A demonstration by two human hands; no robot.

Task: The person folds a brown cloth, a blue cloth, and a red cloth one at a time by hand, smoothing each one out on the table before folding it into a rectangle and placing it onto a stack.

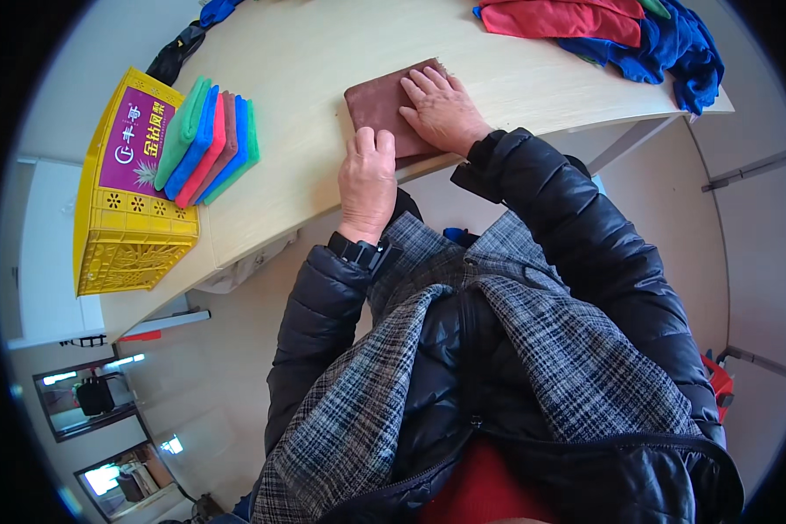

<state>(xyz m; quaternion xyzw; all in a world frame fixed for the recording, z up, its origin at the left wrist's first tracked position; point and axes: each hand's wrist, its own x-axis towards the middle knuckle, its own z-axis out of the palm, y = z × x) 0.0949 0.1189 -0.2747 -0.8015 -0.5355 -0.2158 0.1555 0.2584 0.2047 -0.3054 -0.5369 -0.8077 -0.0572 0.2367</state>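
A folded brown towel (380,103) lies flat near the front edge of the table. My right hand (444,109) is spread open, its palm and fingers resting on the towel's right part. At the lower left side of the same towel, my left hand (368,179) has its fingers curled together on the edge. Its fingertips are partly hidden, but the hand appears to grip the cloth there. To the left is a row of folded towels (211,148) in green, blue, red and brown, leaning against a yellow plastic crate (140,249).
Crumpled red towels (563,22) and blue towels (672,52) are heaped at the table's far right. A black item (176,54) lies behind the crate. The pale wooden table (297,52) has a curved-looking front edge, close to my body.
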